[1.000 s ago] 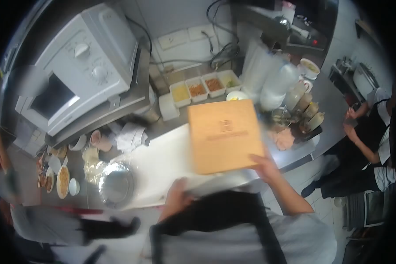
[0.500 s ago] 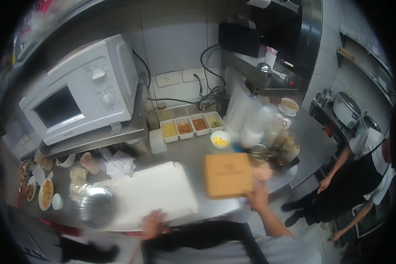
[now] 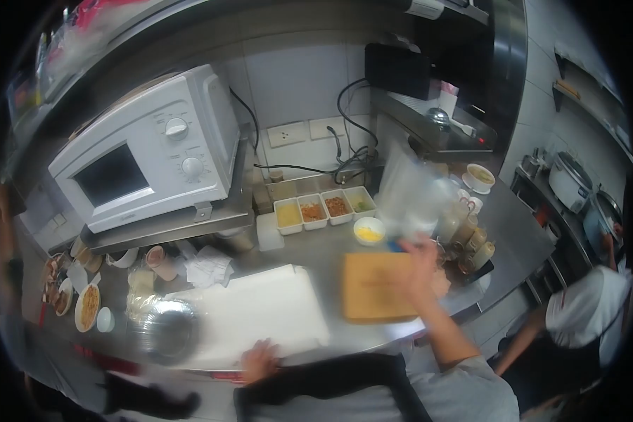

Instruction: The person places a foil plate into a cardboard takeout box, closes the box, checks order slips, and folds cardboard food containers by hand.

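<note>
My left hand (image 3: 261,361) rests at the front edge of the white cutting board (image 3: 260,313), fingers spread and holding nothing. A closed brown cardboard box (image 3: 369,288) sits on the steel counter right of the board. My right hand (image 3: 419,271), smeared by motion, reaches across the box's right side, its fingers near the clear plastic bags (image 3: 415,200). Whether it touches a bag I cannot make out. Behind the box stands a white bowl of yellow food (image 3: 368,231). Part of a pinkish item (image 3: 440,283) shows beside my right forearm.
A microwave (image 3: 148,155) stands on a raised shelf at the left. Several topping trays (image 3: 325,211) line the wall. Sauce bottles (image 3: 477,243) are at the right. Lidded foil containers (image 3: 165,329) and a noodle bowl (image 3: 88,307) lie left. A co-worker (image 3: 577,316) bends at the right.
My right hand has left the box's front right corner and moved forward over it towards the bags. The co-worker at the right has bent lower. Another person shows more at the left edge.
</note>
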Tool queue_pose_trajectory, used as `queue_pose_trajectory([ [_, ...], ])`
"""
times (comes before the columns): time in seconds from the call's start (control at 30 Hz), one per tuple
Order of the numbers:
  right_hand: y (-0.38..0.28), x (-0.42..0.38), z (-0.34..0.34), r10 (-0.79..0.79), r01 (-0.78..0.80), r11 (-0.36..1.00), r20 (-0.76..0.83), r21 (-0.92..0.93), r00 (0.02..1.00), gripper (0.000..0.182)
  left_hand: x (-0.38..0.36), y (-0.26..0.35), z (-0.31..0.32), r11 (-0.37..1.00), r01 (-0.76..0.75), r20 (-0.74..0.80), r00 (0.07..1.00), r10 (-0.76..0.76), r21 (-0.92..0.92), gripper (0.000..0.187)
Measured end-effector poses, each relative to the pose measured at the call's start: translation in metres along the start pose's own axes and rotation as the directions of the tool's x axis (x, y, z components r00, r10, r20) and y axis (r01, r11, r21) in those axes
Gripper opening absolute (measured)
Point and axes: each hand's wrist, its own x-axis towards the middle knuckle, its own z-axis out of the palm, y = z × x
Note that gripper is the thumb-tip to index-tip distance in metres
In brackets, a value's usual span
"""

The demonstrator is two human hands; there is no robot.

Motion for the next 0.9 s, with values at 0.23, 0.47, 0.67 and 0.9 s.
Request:
queue_pose_trajectory([
  [0.23, -0.010, 0.178, -0.053, -0.367, 0.350, 0.930, -0.231, -0.112, 0.901, 0.052, -0.006, -0.002, 0.012, 0.997, 0.076, 0.025, 0.997, -0.077, 0.024, 0.043],
  [0.47, 0.056, 0.377, -0.032, -0.339, 0.308, 0.937, -0.216, -0.164, 0.916, 0.054, -0.003, 0.010, 0.000, 0.977, 0.194, 0.120, 0.976, -0.183, -0.091, 0.043],
  [0.67, 0.058, 0.447, 0.003, 0.139, -0.144, 0.846, -0.048, -0.514, 0.989, 0.081, -0.001, 0.007, 0.004, 0.976, 0.195, 0.113, 0.976, -0.184, -0.093, 0.045],
  [0.9, 0.013, 0.462, -0.004, 0.381, -0.205, 0.689, 0.107, -0.696, 0.918, 0.078, 0.000, 0.010, 0.000, 0.970, 0.226, 0.141, 0.967, -0.212, -0.092, 0.046],
])
